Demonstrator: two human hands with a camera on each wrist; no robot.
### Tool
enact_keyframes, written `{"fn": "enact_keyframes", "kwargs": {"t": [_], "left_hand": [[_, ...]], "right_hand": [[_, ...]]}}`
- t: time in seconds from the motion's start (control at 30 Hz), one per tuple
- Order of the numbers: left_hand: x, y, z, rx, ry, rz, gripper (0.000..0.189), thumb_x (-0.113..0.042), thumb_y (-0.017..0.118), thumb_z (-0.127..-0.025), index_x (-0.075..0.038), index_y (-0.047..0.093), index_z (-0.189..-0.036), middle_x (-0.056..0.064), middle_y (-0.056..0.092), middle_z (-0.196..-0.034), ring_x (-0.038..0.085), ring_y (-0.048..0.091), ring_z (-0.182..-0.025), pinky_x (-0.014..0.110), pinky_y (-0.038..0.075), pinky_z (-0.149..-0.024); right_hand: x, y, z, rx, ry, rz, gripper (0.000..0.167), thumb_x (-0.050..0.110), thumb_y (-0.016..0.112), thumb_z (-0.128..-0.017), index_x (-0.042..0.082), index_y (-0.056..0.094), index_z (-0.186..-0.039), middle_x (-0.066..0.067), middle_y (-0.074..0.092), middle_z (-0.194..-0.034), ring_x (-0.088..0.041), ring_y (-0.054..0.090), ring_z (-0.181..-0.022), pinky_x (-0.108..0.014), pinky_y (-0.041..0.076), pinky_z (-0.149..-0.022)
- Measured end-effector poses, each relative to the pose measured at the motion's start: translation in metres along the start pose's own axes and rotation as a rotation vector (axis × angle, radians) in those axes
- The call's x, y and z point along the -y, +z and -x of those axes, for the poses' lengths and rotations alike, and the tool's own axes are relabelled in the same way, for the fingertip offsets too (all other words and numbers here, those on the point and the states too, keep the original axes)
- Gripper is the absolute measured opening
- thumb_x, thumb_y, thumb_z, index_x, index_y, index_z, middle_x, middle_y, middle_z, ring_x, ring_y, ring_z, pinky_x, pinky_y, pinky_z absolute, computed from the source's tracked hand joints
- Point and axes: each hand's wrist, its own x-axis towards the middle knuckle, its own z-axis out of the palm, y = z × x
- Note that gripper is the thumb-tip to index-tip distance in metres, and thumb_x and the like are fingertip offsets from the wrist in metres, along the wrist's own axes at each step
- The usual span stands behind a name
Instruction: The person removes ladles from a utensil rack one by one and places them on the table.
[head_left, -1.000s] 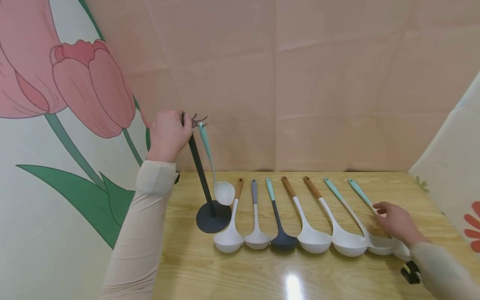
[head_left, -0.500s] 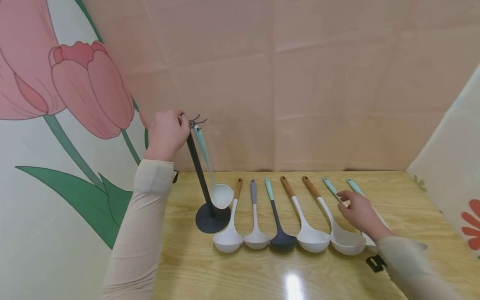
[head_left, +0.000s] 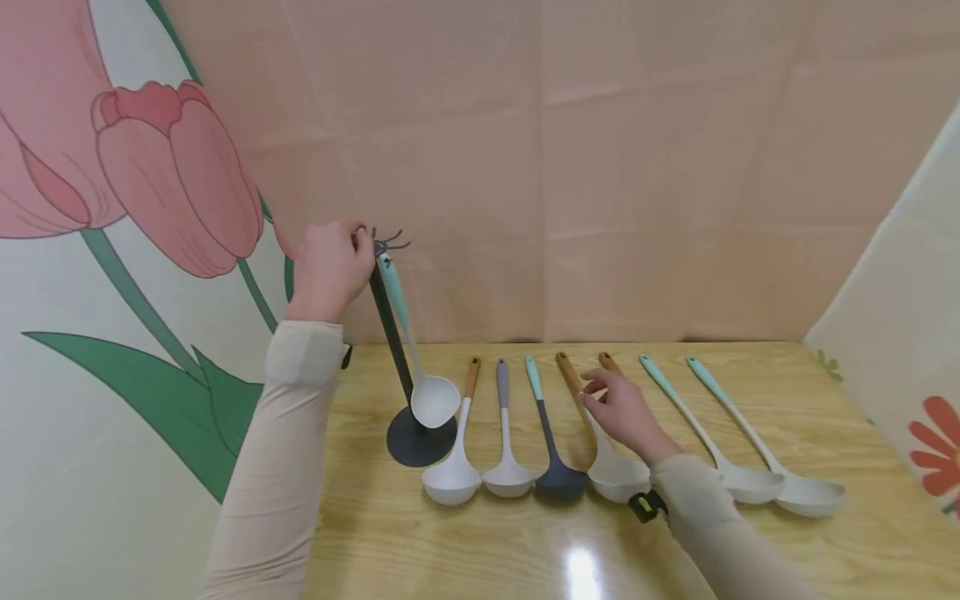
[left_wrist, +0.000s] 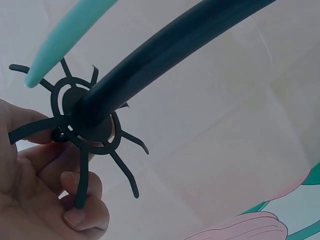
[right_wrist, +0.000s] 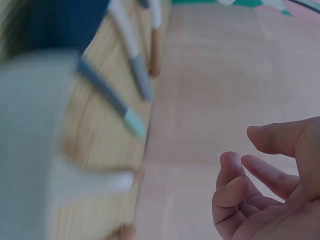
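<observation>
My left hand (head_left: 328, 271) grips the hooked top of a black utensil stand (head_left: 388, 325), fingers curled at the hook arms (left_wrist: 87, 115) in the left wrist view. From one hook hangs a white ladle (head_left: 435, 402) with a mint handle, its bowl over the round base. My right hand (head_left: 626, 412) is above the row of ladles, fingers loosely bent and holding nothing. It overlaps a brown-handled ladle (head_left: 610, 363) whose bowl is hidden behind my forearm. Just left of it lies another brown-handled white ladle (head_left: 618, 479).
On the wooden table (head_left: 465, 550), left of the hand, lie a brown-handled ladle (head_left: 452, 482), a grey-handled ladle (head_left: 508, 479) and a dark ladle with mint handle (head_left: 561, 481). Two mint-handled white ladles, one nearer (head_left: 750, 485) and one outermost (head_left: 813, 497), lie right. Behind hangs a pinkish cloth (head_left: 637, 167).
My right hand has moved left along the row from the outermost mint-handled ladle. At the stand, the hooked top has turned a little, and the hanging ladle has shifted left and nearer.
</observation>
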Motion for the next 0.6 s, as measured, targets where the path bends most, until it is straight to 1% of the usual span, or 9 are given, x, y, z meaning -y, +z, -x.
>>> {"fn": "enact_keyframes", "kwargs": {"t": [0.17,0.27,0.33,0.47,0.6], "left_hand": [[0.002,0.002,-0.001,-0.013,0.014,0.002,0.036,-0.021,0.04,-0.102,-0.004,0.068,-0.088,0.014,0.065,-0.077,0.029,0.056,-0.061,0.037,0.043,-0.056],[0.002,0.002,-0.002,-0.005,0.014,0.013,0.037,-0.021,0.039,-0.103,-0.004,0.068,-0.089,0.015,0.065,-0.077,0.028,0.056,-0.061,0.037,0.043,-0.055],[0.002,0.003,-0.002,0.004,0.011,0.022,0.037,-0.022,0.039,-0.103,-0.004,0.068,-0.09,0.014,0.066,-0.078,0.028,0.056,-0.062,0.037,0.043,-0.056],[0.003,0.003,-0.002,0.016,0.009,0.025,0.037,-0.022,0.037,-0.102,-0.004,0.066,-0.087,0.014,0.064,-0.076,0.027,0.055,-0.062,0.037,0.042,-0.056],[0.003,0.0,-0.003,0.029,0.012,0.021,0.037,-0.021,0.037,-0.102,-0.005,0.067,-0.089,0.014,0.064,-0.077,0.027,0.055,-0.061,0.036,0.041,-0.054]], "right_hand": [[0.028,0.025,-0.011,0.012,-0.001,-0.073,0.035,0.012,0.065,-0.095,-0.003,0.061,-0.127,-0.018,0.069,-0.106,-0.023,0.064,-0.079,-0.033,0.052,-0.064],[0.043,0.04,-0.017,0.029,0.004,-0.104,0.035,0.013,0.065,-0.095,0.0,0.062,-0.127,-0.015,0.069,-0.105,-0.021,0.062,-0.078,-0.032,0.051,-0.064],[0.052,0.049,-0.02,0.05,-0.001,-0.13,0.035,0.013,0.066,-0.095,0.0,0.062,-0.127,-0.013,0.068,-0.105,-0.02,0.061,-0.078,-0.032,0.051,-0.065],[0.07,0.063,-0.023,0.097,-0.008,-0.164,0.035,0.015,0.067,-0.095,0.002,0.063,-0.127,-0.011,0.068,-0.108,-0.019,0.062,-0.079,-0.032,0.052,-0.066],[0.086,0.074,-0.027,0.137,-0.021,-0.2,0.038,0.018,0.068,-0.094,0.003,0.063,-0.129,-0.014,0.067,-0.114,-0.019,0.061,-0.08,-0.032,0.052,-0.067]]}}
